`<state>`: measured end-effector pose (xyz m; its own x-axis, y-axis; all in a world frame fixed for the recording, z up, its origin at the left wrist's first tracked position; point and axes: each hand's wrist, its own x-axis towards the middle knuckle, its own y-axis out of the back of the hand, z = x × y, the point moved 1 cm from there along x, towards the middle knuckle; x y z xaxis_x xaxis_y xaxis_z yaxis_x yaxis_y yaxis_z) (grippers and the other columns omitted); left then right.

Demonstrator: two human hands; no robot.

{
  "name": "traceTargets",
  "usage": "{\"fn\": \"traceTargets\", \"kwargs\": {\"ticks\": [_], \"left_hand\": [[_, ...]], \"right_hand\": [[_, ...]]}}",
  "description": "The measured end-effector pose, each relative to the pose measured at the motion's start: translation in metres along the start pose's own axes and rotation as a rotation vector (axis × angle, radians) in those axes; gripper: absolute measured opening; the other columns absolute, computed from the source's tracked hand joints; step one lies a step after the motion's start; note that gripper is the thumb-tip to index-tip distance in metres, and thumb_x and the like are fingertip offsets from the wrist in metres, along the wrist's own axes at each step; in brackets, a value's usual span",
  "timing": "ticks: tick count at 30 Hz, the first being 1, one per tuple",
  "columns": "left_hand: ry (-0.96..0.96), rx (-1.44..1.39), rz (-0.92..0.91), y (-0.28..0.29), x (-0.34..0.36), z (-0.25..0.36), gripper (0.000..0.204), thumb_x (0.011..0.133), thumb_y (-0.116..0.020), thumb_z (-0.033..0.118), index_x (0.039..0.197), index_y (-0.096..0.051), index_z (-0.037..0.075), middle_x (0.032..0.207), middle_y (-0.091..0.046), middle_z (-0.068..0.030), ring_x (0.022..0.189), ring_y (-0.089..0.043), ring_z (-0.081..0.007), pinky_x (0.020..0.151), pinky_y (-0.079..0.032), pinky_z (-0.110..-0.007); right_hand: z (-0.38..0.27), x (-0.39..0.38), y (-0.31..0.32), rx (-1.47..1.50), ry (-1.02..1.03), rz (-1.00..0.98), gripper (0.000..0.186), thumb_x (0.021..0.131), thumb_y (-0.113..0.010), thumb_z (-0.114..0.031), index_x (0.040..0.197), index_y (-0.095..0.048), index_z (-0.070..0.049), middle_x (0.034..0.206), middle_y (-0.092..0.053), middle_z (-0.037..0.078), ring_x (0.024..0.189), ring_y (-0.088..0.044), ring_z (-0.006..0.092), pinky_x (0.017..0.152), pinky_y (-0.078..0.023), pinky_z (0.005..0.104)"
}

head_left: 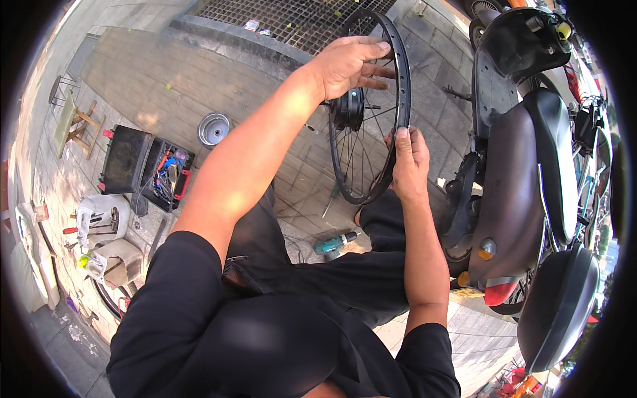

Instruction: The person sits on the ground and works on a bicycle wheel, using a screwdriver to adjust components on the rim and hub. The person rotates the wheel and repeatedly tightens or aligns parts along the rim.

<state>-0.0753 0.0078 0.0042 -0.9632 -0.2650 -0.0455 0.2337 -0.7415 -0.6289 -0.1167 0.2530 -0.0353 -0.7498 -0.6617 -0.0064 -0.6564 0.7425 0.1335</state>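
I hold a black spoked wheel rim (403, 86) upright, with no tire visible on it. My left hand (352, 63) grips its upper part, thumb on the rim and fingers spread among the spokes. My right hand (408, 156) is closed on the lower right of the rim, thumb over its edge. A bulky black hub (347, 109) with an axle is at the wheel's middle, partly behind my left hand and arm. A teal and black drill (330, 244) lies on the paving below, near my legs.
A black scooter (504, 186) stands close at my right. On my left are an open toolbox (146, 166), plastic containers with tools (103, 219) and a small wooden stool (73, 126). A silver metal cylinder (213, 129) is on the paving; a metal grate (265, 16) lies beyond.
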Motion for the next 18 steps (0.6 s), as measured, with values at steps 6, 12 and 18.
{"fn": "traceTargets", "kwargs": {"ticks": [6,12,18], "left_hand": [[-0.010,0.105,0.133,0.012,-0.005,0.007,0.053,0.105,-0.068,0.027,0.146,-0.052,-0.004,0.139,-0.066,-0.0188,0.117,-0.071,-0.0325,0.094,-0.061,-0.046],[-0.029,0.168,0.214,0.015,-0.010,0.012,0.039,0.107,-0.066,0.024,0.136,-0.061,0.000,0.131,-0.070,-0.0169,0.115,-0.072,-0.0312,0.092,-0.062,-0.042],[-0.015,0.221,0.213,0.014,-0.010,0.009,0.039,0.106,-0.068,0.024,0.136,-0.061,0.000,0.129,-0.071,-0.0156,0.110,-0.074,-0.0284,0.089,-0.062,-0.040]], "right_hand": [[-0.004,0.004,0.012,0.201,-0.043,-0.081,0.036,0.110,-0.062,-0.035,0.110,-0.062,0.001,0.097,-0.068,0.007,0.085,-0.064,0.0148,0.081,-0.056,0.0317],[-0.003,0.010,0.024,0.202,-0.113,-0.059,0.033,0.109,-0.064,-0.033,0.110,-0.063,0.000,0.098,-0.070,0.009,0.083,-0.066,0.0167,0.077,-0.057,0.0317],[-0.003,0.008,0.029,0.214,-0.163,-0.052,0.034,0.107,-0.067,-0.035,0.115,-0.065,-0.002,0.097,-0.072,0.007,0.079,-0.066,0.0123,0.065,-0.053,0.0259]]}}
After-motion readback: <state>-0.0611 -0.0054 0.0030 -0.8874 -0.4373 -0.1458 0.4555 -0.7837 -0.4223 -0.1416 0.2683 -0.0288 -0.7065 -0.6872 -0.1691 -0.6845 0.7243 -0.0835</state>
